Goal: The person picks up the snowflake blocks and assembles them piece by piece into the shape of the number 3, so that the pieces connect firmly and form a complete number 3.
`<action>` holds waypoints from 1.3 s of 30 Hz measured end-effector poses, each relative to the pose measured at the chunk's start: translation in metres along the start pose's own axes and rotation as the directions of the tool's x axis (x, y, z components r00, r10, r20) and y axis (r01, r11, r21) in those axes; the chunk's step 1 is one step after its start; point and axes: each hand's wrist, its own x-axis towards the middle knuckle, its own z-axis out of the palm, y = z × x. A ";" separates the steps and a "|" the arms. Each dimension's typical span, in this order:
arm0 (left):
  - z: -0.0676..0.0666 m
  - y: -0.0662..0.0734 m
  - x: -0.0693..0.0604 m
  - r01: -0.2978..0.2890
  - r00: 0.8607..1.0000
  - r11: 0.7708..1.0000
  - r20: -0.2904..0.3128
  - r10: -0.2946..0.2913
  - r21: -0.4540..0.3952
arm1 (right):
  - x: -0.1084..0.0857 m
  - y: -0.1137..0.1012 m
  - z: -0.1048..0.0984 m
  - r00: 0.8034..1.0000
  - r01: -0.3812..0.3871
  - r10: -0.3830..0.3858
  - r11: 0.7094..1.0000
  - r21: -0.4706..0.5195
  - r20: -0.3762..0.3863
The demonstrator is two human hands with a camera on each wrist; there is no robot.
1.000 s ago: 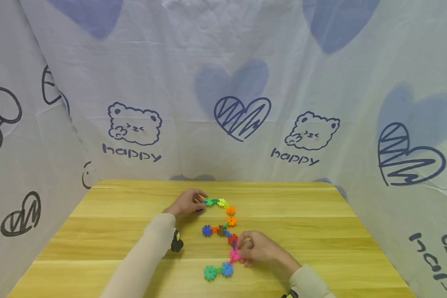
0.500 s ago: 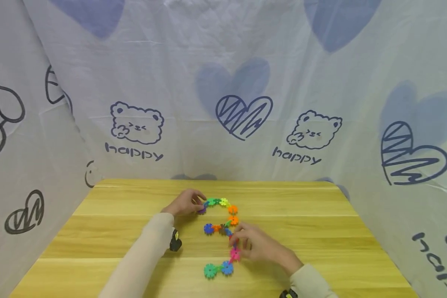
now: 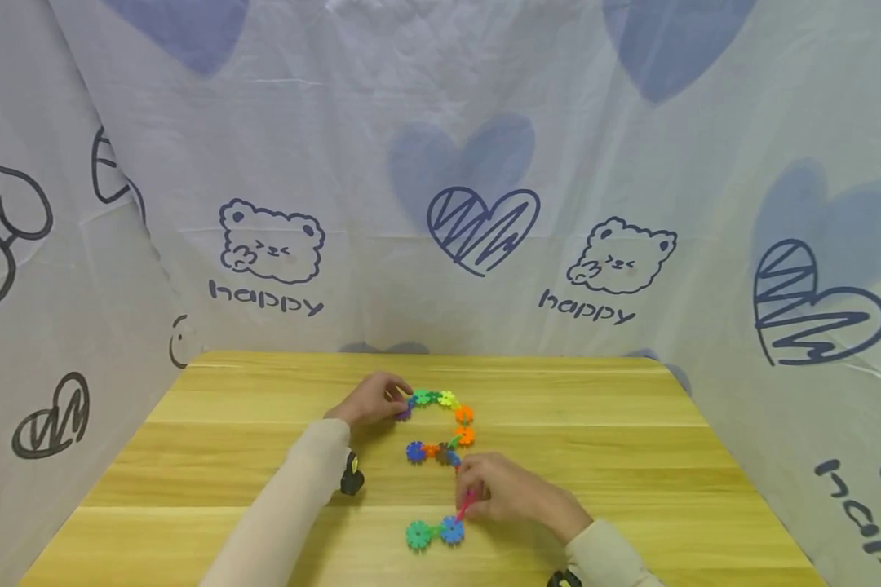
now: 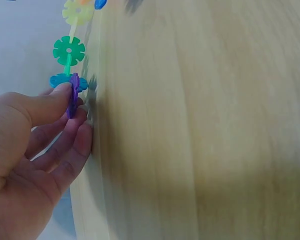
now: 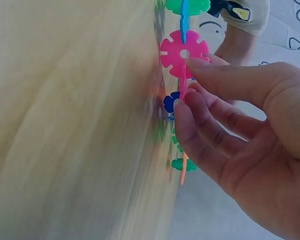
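Note:
A chain of slotted plastic snowflake discs lies on the wooden table in a shape like a 3. My left hand (image 3: 370, 398) is at its far end, where thumb and fingers pinch a purple disc (image 4: 73, 102), joined to a teal disc (image 4: 57, 80) and a green disc (image 4: 69, 51). Lower on the chain, my right hand (image 3: 510, 487) pinches a pink disc (image 5: 174, 50) and the piece slotted into it. A blue disc (image 3: 451, 530) and a green disc (image 3: 418, 535) form the near end. The right hand hides the red disc in the head view.
The middle branch of the chain ends in a dark blue disc (image 3: 414, 452). Two orange discs (image 3: 465, 425) make the upper right bend. White printed cloth (image 3: 382, 269) hangs behind and beside the table (image 3: 595, 424).
My right hand moved up toward the red disc, then back down, and now pinches the pink piece, which looks turned. The left hand keeps its hold on the purple disc. The head view shifted slightly.

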 end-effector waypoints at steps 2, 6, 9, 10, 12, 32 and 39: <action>0.001 0.000 0.000 -0.007 1.000 1.000 -0.008 0.007 0.005 | 0.000 0.000 0.000 1.000 -0.005 0.005 1.000 -0.004 -0.001; 0.003 0.003 0.001 -0.013 1.000 1.000 -0.015 0.013 0.003 | 0.002 0.002 0.001 1.000 -0.006 0.006 1.000 -0.012 0.007; 0.004 0.005 0.001 -0.007 1.000 1.000 -0.014 0.007 0.009 | 0.002 0.002 0.001 1.000 -0.012 0.013 1.000 -0.021 0.017; 0.005 0.006 0.001 -0.011 1.000 1.000 -0.012 0.011 0.016 | 0.002 0.002 0.000 1.000 -0.010 0.011 1.000 -0.020 0.020; 0.005 0.007 0.001 -0.012 1.000 1.000 -0.007 0.012 0.026 | 0.001 0.002 -0.001 1.000 -0.013 0.014 1.000 -0.026 0.027; 0.004 0.011 0.000 0.007 1.000 1.000 0.021 -0.007 0.017 | 0.000 0.006 -0.005 0.999 -0.031 0.031 0.999 -0.024 0.010; 0.004 0.010 -0.001 0.018 1.000 1.000 0.019 -0.019 0.017 | 0.000 0.008 -0.003 0.999 -0.036 0.035 0.998 -0.052 -0.029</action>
